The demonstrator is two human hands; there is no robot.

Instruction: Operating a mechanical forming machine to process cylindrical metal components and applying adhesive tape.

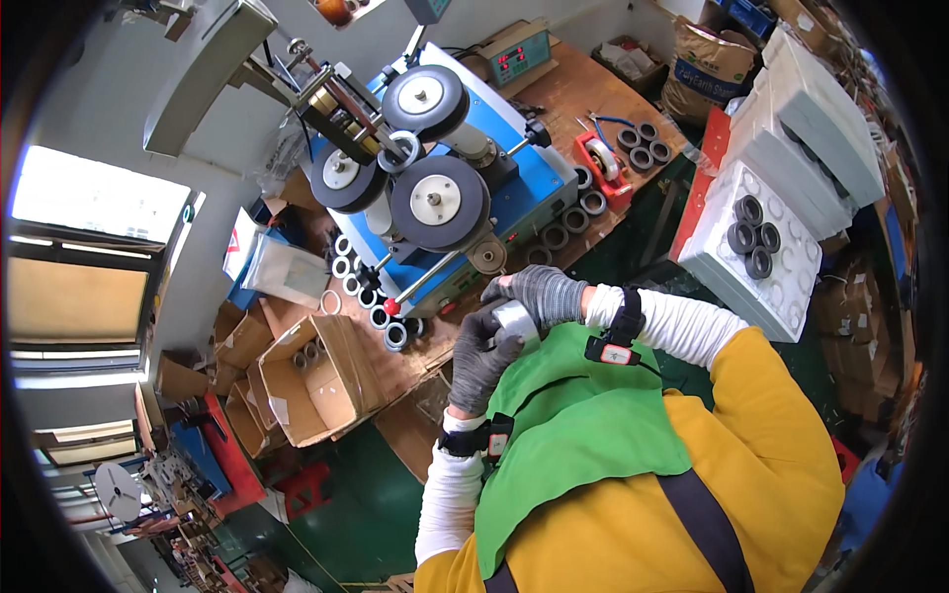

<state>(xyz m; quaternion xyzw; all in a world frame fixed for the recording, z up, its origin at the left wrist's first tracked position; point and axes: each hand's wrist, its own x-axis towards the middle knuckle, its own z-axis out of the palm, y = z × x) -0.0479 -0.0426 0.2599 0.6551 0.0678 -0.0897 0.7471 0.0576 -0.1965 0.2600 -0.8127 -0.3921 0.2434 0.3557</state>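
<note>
cardboard box (314,381) of rings, lower left | left hand (477,361) gloved, gripping silver ring core (516,321) from below, at chest before winding machine (435,188) | right hand (539,294) clasping its top | advice: hold core steady with both hands, fingers off windings | foam tray (761,267) right

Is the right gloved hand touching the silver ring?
Touching: in the head view the right hand lies over the silver ring, and the left hand grips it from below.

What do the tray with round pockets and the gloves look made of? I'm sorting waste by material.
White tray: apparently foam, matte, thick, with moulded round wells. Gloves: grey knit fabric, seemingly, with a ribbed weave on the right hand and a darker, possibly coated palm on the left hand.
</note>
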